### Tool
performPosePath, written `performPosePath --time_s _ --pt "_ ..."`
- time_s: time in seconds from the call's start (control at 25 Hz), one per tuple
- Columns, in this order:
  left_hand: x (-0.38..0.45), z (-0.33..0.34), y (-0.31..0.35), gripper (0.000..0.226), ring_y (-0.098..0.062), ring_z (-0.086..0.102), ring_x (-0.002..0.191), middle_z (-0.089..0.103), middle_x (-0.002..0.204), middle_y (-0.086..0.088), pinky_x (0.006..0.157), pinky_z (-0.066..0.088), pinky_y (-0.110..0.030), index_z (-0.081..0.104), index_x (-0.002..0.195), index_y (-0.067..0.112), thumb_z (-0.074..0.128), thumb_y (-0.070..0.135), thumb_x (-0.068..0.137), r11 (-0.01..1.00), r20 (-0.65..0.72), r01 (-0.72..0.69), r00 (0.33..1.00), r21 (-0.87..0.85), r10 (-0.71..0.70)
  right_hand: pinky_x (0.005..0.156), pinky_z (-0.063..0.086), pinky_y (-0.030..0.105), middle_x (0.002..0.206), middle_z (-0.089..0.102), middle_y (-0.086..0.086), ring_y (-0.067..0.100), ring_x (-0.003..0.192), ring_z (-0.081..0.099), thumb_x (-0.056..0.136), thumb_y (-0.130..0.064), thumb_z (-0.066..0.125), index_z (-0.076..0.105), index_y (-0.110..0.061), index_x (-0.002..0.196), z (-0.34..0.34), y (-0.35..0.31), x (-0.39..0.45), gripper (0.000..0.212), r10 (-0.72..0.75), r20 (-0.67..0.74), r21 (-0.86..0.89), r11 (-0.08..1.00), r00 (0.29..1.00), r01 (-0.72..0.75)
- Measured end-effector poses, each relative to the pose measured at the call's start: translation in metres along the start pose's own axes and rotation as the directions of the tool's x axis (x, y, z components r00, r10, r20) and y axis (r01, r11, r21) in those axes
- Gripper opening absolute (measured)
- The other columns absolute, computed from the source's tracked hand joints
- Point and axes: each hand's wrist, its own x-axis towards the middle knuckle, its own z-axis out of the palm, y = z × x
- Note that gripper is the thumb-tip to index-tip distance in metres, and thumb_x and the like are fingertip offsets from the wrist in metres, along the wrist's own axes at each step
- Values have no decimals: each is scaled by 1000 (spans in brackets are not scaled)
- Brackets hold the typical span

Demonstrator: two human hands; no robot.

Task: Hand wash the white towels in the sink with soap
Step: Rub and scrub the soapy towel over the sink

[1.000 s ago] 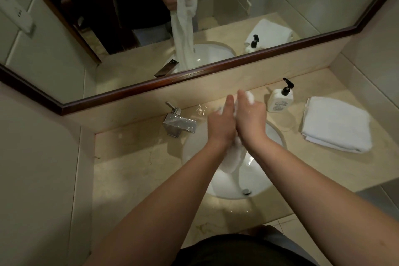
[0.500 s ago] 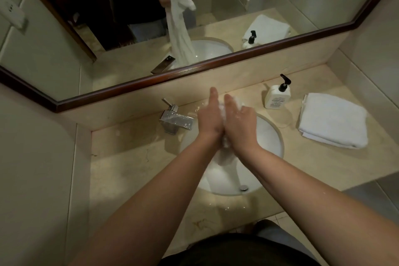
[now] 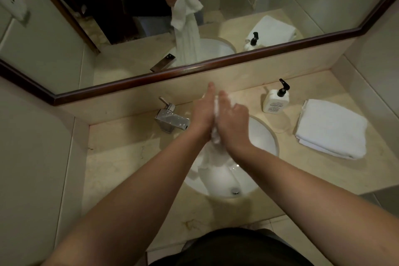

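Bare counter lies open at left of the frame. The faucet stands just left of the sink; soap bottle and folded towel occupy the right counter.

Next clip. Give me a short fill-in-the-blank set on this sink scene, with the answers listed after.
1. The left hand and right hand press the wet towel between them above the ____.
2. The soap bottle has a ____ pump.
3. The folded towel lies to the ____ of the soap bottle.
4. The faucet stands to the ____ of the sink.

Answers: sink; black; right; left
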Motion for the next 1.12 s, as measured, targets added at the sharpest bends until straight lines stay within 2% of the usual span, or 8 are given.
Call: performPosePath --time_s 0.16,0.32,0.44,0.56,0.72,0.84,1.0,1.12 --pt "-6 14 -3 69 -26 72 82 74 85 -11 77 56 -38 71 91 2 40 63 98 990 39 -118 993 80 115 57 48 27 64 64 3 15 61 63 102 -34 49 60 -15 66 -15 -10 16 42 79 -96 69 995 992 -73" --pt "-6 19 10 64 -20 67 77 70 84 -8 74 54 -33 69 96 3 42 61 98 999 -68 14 998 -30 -16 51 48 18 66 67 4 8 57 64 102 -35 49 65 -13 74 -16 -7 8 39 69 50 63 995 996 -72" --pt "-7 28 6 59 -21 72 86 76 89 -7 79 58 -34 72 96 7 43 58 99 999 -49 -47 998 13 48 61 55 27 70 65 5 13 61 63 102 -39 48 59 -12 74 -22 -9 30 40 100 -16 20 995 995 -100" --pt "-5 31 10 58 -15 67 72 71 78 -5 60 51 -22 70 93 7 42 57 100 999 -202 43 978 -23 -47 57 53 22 76 69 6 11 67 67 100 -38 50 66 -11 84 -21 -3 25 35 115 99 26 993 989 -118" --pt "-2 43 4 63 -26 72 82 75 82 -11 76 57 -38 71 90 1 43 57 100 999 -186 -51 981 -15 47 61 51 34 70 68 6 22 70 66 97 -30 52 64 -13 72 -30 -8 41 32 221 46 80 971 974 -224" --pt "-2 42 12 54 -17 66 72 70 78 -4 60 51 -26 68 89 7 43 54 101 997 -239 40 969 -73 -57 62 51 25 85 66 8 19 78 67 99 -34 50 64 -13 83 -30 -3 37 30 143 172 15 989 975 -148" --pt "-8 57 9 53 -23 71 83 74 82 -6 76 56 -37 72 87 9 44 52 101 997 -154 -82 985 -13 79 69 41 26 87 54 13 32 87 59 105 -23 39 59 -1 113 -47 -5 54 30 22 167 -226 974 986 16" --pt "-6 60 11 51 -20 66 74 70 75 -4 70 52 -31 69 81 11 45 51 101 994 -221 -1 975 -109 -23 76 35 29 97 47 17 36 96 51 105 -19 36 53 3 122 -55 -5 49 33 62 289 -257 966 955 15"
